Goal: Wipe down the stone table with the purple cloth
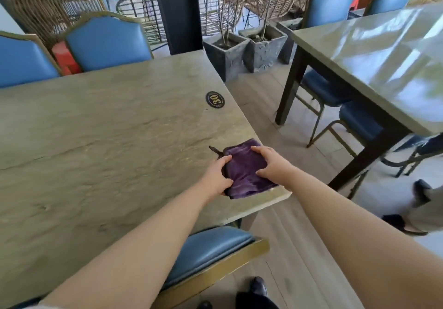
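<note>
The left hand (217, 175) curled around the near-left edge of the purple cloth (247, 169), thumb on top. The right hand (272, 162) lay on the cloth's right side, fingers spread and nearly flat. The folded cloth sat at the near right corner of the stone table (107, 129), its long axis running away from the person, along the table's right edge.

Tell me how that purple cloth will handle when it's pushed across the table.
Likely floppy: the purple cloth lies folded with soft creases and a loose tail at its far corner. It probably drags rather than glides, since the stone table looks rough. The left hand and right hand on it should stop bunching.
</note>
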Action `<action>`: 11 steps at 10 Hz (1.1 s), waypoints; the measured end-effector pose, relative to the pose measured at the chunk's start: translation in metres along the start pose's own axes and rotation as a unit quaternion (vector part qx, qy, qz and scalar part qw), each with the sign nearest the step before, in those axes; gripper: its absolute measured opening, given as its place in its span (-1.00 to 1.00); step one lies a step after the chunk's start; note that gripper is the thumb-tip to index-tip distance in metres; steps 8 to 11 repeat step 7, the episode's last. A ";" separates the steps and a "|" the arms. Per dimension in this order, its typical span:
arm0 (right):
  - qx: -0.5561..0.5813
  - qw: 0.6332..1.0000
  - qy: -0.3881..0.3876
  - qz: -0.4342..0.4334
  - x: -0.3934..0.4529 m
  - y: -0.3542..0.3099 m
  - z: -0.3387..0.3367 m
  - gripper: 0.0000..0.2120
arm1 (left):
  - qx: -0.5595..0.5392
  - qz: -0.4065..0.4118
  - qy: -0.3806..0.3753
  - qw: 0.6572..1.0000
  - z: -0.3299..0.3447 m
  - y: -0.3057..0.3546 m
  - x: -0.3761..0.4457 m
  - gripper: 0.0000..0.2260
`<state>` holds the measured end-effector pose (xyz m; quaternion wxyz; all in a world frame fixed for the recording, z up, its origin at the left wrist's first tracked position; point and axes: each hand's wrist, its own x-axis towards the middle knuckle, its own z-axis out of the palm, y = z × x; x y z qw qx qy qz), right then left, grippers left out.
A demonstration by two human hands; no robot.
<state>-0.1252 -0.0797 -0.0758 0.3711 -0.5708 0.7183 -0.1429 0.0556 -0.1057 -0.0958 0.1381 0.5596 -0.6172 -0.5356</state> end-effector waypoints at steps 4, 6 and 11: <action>-0.244 0.969 -0.018 -0.017 0.039 0.038 0.030 -0.30 | 0.362 -0.080 0.009 0.929 0.020 -0.020 0.019 -0.34; -0.289 0.957 0.001 -0.032 0.031 0.028 0.027 -0.41 | 0.353 -0.144 -0.058 0.923 -0.004 0.020 0.009 -0.46; -0.250 0.967 0.010 -0.045 0.021 0.018 0.024 -0.55 | 0.339 -0.133 -0.035 0.931 -0.018 0.037 -0.011 -0.57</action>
